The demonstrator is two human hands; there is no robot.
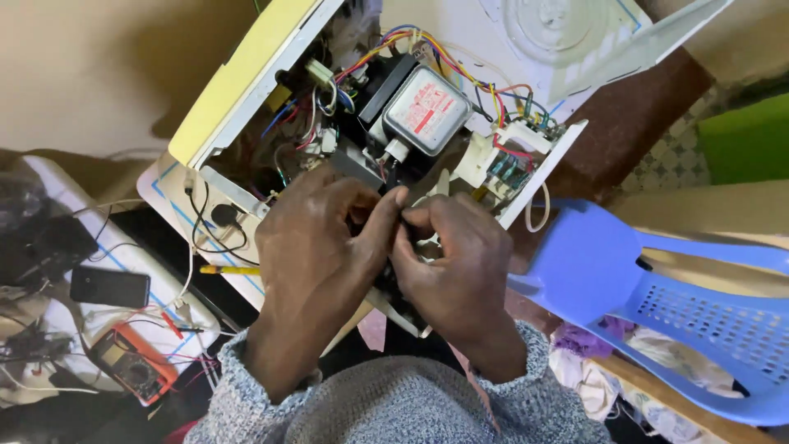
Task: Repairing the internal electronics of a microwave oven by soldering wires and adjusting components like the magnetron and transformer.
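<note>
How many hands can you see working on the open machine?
2. The left hand and the right hand meet in the middle, fingers pinching a small dark part between them, in front of the opened white appliance. No other hands show.

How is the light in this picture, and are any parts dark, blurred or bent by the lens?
Head view: soft, even light, no harsh glare. Both the left hand and the right hand look sharp enough, yet what they pinch between them lies in shadow, unclear. The opened appliance has a dark interior behind its coloured wires. The blue plastic chair and the orange multimeter near the edges look stretched by the wide lens.
</note>
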